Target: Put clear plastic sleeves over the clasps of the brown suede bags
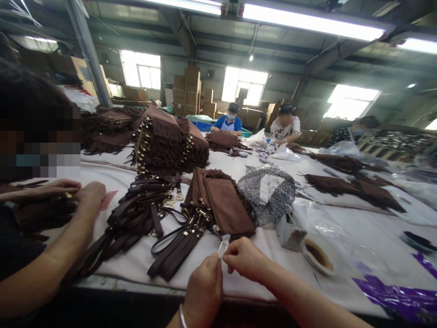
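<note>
Brown, smooth-faced pouches (230,205) lie at centre, just beyond the left hand (204,289) and right hand (244,259), which pinch a small clear loop (223,246), while a white dish (319,257) at lower right holds something brown.

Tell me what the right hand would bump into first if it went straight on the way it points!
Most likely the left hand, near its fingertips, though the depth between it and the right hand is unclear.
</note>
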`<state>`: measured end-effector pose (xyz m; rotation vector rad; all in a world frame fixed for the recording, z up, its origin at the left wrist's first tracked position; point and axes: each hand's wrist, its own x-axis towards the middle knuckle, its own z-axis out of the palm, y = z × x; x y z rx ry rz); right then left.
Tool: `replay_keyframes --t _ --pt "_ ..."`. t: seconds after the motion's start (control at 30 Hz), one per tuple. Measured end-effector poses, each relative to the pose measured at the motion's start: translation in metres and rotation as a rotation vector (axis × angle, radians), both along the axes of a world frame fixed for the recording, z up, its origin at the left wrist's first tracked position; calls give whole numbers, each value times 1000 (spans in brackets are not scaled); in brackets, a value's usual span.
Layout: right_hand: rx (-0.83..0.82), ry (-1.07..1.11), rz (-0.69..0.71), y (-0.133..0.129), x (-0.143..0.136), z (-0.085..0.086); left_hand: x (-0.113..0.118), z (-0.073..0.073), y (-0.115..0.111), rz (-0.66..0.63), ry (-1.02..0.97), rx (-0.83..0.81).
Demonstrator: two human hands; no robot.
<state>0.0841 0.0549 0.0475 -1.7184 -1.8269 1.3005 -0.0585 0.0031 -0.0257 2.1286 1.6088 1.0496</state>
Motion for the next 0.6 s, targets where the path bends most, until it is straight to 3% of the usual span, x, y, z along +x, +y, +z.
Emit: replay_keyframes --t 0.1,0.23,0.47,0.6 --pt "-65 119 -74 -8 6 -13 3 13 0 -29 -209 -194" --pt "6 165 -155 -16 10 -20 9 28 0 -23 -462 -404" --pt "-38 263 -195 -26 10 -16 16 24 1 -37 -1010 -890" --pt "-39 318 -215 -30 13 -14 11 26 1 -94 -1153 -1021"
